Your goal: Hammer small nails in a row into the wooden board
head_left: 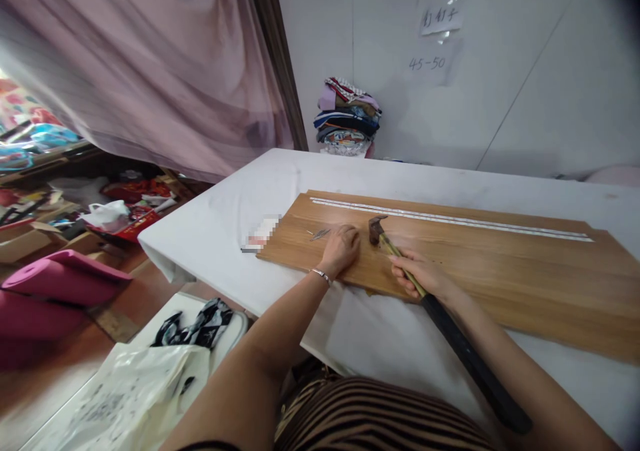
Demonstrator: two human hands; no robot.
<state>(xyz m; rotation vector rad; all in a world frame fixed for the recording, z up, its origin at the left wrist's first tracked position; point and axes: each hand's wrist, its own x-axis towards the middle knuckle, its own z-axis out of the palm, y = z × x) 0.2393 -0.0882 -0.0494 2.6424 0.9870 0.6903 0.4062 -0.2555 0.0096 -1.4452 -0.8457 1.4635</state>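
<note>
My right hand [413, 272] grips a claw hammer [450, 324] high on its handle, close to the rusty head. The head hovers just over a brown wooden board [500, 277], and the black grip runs back along my forearm. My left hand [343, 246] rests on the board's left part with its fingers curled down. Whatever those fingertips may hold is hidden. Just left of them lies a small heap of nails [320, 234]. Two white marked strips [450, 220] run lengthwise near the board's far edge.
The board lies on a white-covered table [200, 224]. Folded clothes [347, 117] are stacked by the wall behind it. A pink curtain [200, 57] hangs at the left, above rolled pink mats [60, 277]. A white plastic bag [140, 384] sits at the lower left.
</note>
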